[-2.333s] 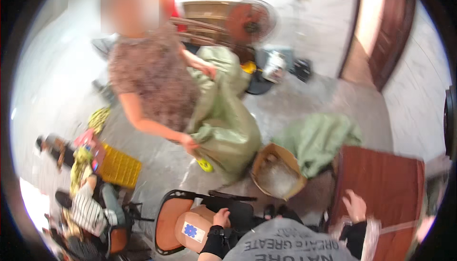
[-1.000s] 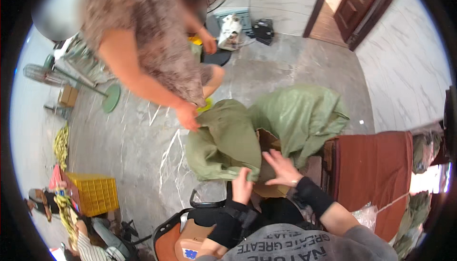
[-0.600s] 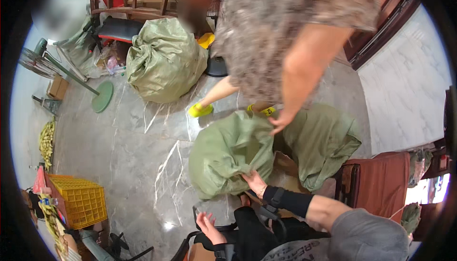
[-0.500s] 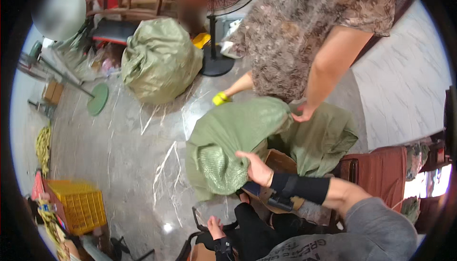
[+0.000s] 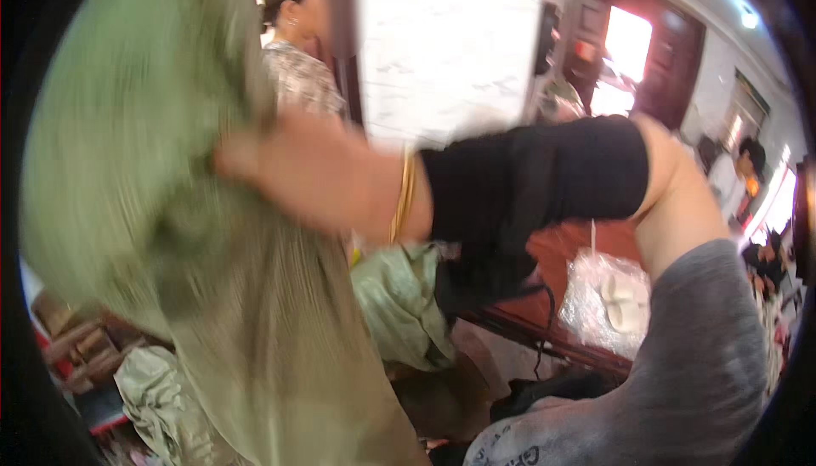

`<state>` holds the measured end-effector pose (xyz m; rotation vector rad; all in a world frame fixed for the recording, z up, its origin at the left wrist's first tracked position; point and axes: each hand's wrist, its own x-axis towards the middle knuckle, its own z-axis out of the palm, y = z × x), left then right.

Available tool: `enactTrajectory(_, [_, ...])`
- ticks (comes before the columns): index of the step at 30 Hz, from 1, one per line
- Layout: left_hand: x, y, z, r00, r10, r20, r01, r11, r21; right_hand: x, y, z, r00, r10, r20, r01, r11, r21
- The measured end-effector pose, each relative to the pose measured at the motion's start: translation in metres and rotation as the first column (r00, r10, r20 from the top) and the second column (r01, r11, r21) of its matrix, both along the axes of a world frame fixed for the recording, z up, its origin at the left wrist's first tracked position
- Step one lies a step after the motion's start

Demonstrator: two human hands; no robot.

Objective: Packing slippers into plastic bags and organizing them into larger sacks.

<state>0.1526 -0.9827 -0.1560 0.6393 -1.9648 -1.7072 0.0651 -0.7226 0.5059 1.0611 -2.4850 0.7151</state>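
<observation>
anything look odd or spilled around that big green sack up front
I see no spill or tear, though blur hides detail. Oddest is the big green sack itself: with the right hand against it, it looms up near the camera and fills most of the picture's left side.

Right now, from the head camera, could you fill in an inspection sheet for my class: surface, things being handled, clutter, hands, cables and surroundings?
Surface: reddish-brown table, partly hidden behind the arm.
Things being handled: large green sack, close to the camera and blurred.
Clutter: clear plastic bag with pale items on the table; another green sack beyond; a pale green sack at lower left.
Hands: right hand on the large green sack, grip too blurred to judge; left hand not made out.
Cables: thin black cord or strap at the table's edge, ends untraceable.
Surroundings: white wall, brown door, person in a patterned top.
</observation>
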Motion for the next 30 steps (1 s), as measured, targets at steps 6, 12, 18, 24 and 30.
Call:
enactTrajectory(6, [-0.049, -0.081, 0.130, 0.993, -0.062, -0.100, 0.051, 0.993, -0.106, -0.003, 0.187, 0.125, 0.997, 0.017, -0.080, -0.068, 0.708, -0.703])
enactTrajectory(12, [-0.132, 0.028, 0.305, 0.961, -0.094, -0.261, 0.058, 0.988, -0.143, 0.037, 0.361, 0.142, 0.949, 0.307, -0.075, -0.248, 0.574, -0.781])
enactTrajectory(18, [-0.124, 0.167, 0.542, 0.888, 0.005, -0.459, 0.010, 1.000, 0.029, 0.118, 0.527, -0.096, 0.843, -0.415, 0.343, 0.296, -0.177, -0.939])
enactTrajectory(24, [-0.130, 0.295, 0.627, 0.760, -0.428, -0.489, 0.503, 0.864, 0.024, 0.200, 0.616, -0.257, -0.021, -0.937, 0.350, 0.904, -0.167, -0.393])
enactTrajectory(30, [-0.098, 0.384, 0.648, 0.667, -0.479, -0.571, 0.544, 0.837, -0.066, 0.126, 0.370, -0.096, 0.881, -0.472, -0.013, 0.469, 0.878, -0.094])
